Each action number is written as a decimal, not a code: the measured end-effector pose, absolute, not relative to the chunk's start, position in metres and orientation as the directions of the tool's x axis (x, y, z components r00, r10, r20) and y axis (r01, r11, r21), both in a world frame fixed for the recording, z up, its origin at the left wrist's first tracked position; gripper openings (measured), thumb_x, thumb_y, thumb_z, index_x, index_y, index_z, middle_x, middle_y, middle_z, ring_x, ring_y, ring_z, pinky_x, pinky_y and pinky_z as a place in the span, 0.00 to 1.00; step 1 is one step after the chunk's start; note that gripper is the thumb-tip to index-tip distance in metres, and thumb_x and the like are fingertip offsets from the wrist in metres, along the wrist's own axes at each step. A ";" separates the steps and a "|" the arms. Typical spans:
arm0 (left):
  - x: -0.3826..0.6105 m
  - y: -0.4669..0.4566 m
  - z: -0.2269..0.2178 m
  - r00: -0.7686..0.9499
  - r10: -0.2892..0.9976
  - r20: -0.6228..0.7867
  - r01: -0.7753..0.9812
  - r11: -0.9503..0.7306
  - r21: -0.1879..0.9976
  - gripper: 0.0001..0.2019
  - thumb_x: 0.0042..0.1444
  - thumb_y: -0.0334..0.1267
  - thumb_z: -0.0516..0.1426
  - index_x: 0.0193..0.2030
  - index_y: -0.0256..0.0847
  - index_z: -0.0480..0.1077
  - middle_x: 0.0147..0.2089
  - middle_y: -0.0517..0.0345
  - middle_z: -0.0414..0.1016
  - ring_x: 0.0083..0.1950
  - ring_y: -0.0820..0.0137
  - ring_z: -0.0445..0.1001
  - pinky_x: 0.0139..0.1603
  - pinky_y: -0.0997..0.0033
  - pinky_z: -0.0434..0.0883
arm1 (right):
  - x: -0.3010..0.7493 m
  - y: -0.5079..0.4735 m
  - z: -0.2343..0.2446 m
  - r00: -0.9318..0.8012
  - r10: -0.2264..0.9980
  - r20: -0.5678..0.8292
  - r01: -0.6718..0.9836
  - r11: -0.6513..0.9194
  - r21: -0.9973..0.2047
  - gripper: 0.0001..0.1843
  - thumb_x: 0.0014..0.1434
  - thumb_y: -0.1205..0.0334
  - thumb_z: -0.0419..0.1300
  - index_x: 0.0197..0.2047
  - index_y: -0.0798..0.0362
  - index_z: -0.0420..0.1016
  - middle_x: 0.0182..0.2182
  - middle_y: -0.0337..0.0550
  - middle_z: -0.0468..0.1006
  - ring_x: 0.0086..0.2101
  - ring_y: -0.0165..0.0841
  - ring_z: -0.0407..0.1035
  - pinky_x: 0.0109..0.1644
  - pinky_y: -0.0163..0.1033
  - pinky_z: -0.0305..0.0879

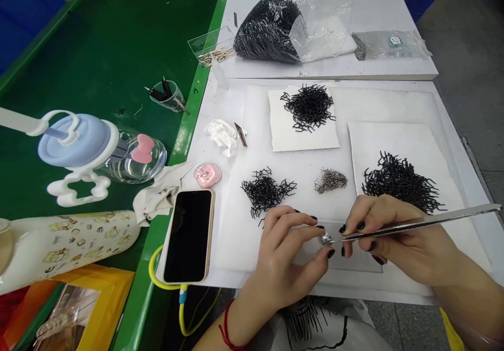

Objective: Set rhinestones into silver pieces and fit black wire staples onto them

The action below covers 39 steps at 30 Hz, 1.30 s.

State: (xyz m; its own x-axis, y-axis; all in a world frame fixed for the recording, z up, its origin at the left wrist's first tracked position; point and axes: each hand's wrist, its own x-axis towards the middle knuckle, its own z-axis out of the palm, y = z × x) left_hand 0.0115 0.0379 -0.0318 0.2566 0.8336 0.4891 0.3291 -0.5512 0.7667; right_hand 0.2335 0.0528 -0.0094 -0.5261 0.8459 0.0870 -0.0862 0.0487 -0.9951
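My right hand is closed around long metal tweezers, which slant across the worksheet. At their tip sits a tiny shiny clump, too small to name. My left hand is bent, its thumb and index fingertip closing in on either side of that clump; what they pinch I cannot make out. Just beyond lie a small heap of tiny metallic bits and a pile of bent black pieces. Another black pile spreads on white paper behind my right hand.
Farther back, more black pieces rest on paper. A clear bag of black pieces and a flat plastic bag lie behind. At left are a phone, a pink case, a blade and a drinking bottle.
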 end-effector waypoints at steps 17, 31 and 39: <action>0.011 0.038 -0.032 0.266 0.832 0.487 0.335 -0.553 0.763 0.08 0.59 0.30 0.61 0.46 0.38 0.72 0.43 0.52 0.76 0.45 0.65 0.71 0.52 0.58 0.70 | 0.232 0.054 -0.005 -0.526 0.846 0.083 -0.097 0.037 -0.995 0.12 0.69 0.72 0.55 0.48 0.45 0.68 0.41 0.42 0.72 0.35 0.31 0.78 0.26 0.32 0.71; 0.012 0.038 -0.033 0.255 0.833 0.491 0.335 -0.553 0.763 0.08 0.59 0.30 0.61 0.45 0.38 0.72 0.43 0.51 0.76 0.45 0.64 0.70 0.50 0.58 0.70 | 0.232 0.053 -0.006 -0.516 0.848 0.117 -0.115 0.067 -0.991 0.13 0.67 0.74 0.54 0.49 0.46 0.70 0.40 0.44 0.74 0.34 0.32 0.77 0.33 0.36 0.77; 0.011 0.039 -0.033 0.254 0.829 0.499 0.331 -0.559 0.760 0.08 0.58 0.29 0.61 0.45 0.37 0.73 0.42 0.51 0.76 0.45 0.64 0.71 0.51 0.58 0.69 | 0.231 0.054 -0.006 -0.521 0.846 0.112 -0.114 0.061 -0.992 0.10 0.68 0.71 0.54 0.48 0.46 0.69 0.41 0.44 0.72 0.33 0.31 0.77 0.32 0.36 0.77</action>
